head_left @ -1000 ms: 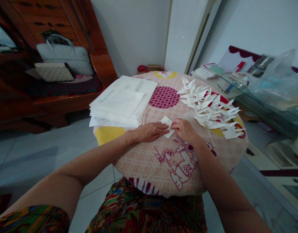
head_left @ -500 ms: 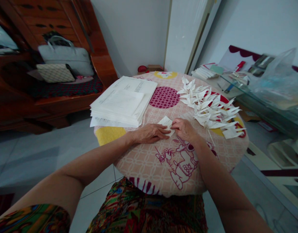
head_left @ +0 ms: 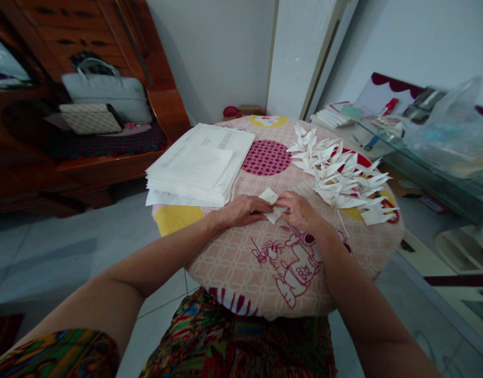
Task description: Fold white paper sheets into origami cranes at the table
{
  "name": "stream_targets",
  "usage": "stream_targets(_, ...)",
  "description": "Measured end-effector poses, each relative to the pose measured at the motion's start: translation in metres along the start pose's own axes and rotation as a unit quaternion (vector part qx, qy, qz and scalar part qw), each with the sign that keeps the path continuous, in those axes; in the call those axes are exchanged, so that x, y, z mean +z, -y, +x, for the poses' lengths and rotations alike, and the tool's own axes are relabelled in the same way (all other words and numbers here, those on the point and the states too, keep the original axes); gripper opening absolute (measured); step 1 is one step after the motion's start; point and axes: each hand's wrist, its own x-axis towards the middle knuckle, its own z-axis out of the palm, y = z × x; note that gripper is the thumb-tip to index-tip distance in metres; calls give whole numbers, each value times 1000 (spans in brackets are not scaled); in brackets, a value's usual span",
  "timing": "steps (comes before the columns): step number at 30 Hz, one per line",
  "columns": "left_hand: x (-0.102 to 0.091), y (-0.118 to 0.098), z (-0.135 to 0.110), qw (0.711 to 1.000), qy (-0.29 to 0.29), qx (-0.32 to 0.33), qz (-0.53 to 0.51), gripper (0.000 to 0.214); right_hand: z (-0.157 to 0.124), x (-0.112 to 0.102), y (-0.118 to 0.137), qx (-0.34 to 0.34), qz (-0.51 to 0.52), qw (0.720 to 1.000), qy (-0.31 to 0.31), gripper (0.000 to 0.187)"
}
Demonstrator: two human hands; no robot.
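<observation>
A small piece of folded white paper [head_left: 269, 196] lies on the cloth-covered round table [head_left: 233, 252], between my two hands. My left hand [head_left: 244, 210] pinches its left side, with the fingers closed together and bent. From the other side my right hand [head_left: 297, 210] grips the paper between thumb and fingers. A lower corner of the paper points toward me below the fingertips. Part of the paper is hidden under the fingers. Many folded white paper cranes [head_left: 339, 173] are spread out to the right of my right hand.
At the table's back left rests a stack of printed paper sheets [head_left: 202, 142], a smaller square sheet [head_left: 198, 165] on top. A glass shelf [head_left: 434, 173] with a plastic bag [head_left: 450, 131] stands at right. A wooden bench [head_left: 119, 157] holding bags is at far left.
My left fingers have drawn up from lying flat on the paper into a pinch. The right hand has shifted slightly left, and more of the paper's lower corner shows.
</observation>
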Motion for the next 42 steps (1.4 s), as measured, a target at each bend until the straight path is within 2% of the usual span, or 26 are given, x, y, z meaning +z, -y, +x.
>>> stream_targets(5, -3, -11, 3, 999, 16, 20, 47, 32, 0, -3, 0, -12, -4, 1000, 13, 40)
stream_targets(10, 1, -9, 10, 999, -11, 8, 49, 28, -1, -1, -3, -5, 15, 1000, -1, 35)
stream_targets(12, 0, -6, 12, 997, -51, -32, 39, 25, -1, 0, -5, -2, 28, 1000, -11, 31)
stream_targets(14, -4, -5, 15, 990, -97, -100, 11, 24, -2, 1, -7, 4, 53, 998, -31, 29)
stream_targets(17, -12, -10, 19, 967, -148, -189, -91, 27, -2, 0, -7, 39, 133, 987, -77, 18)
stream_targets(20, -16, -18, 22, 925, -175, -228, -249, 31, -4, -3, -4, 109, 247, 958, -92, 19)
stream_targets(23, -15, -24, 24, 874, -180, -240, -381, 30, -5, -5, 0, 170, 384, 902, -100, 24)
stream_targets(26, -12, -28, 24, 842, -184, -251, -441, 29, -6, -3, 0, 196, 479, 847, -120, 28)
stream_targets(28, -10, -29, 23, 834, -187, -259, -449, 27, -7, -2, -3, 205, 492, 838, -121, 29)
stream_targets(35, 0, -27, 18, 840, -221, -290, -403, 20, -7, -7, -2, 227, 416, 878, -65, 24)
stream_targets(39, 9, -14, 13, 857, -215, -311, -350, 35, -4, -3, -4, 239, 341, 908, -42, 13)
stream_targets(42, 11, -4, 9, 883, -208, -313, -280, 46, -2, 4, -6, 232, 258, 936, -52, 6)
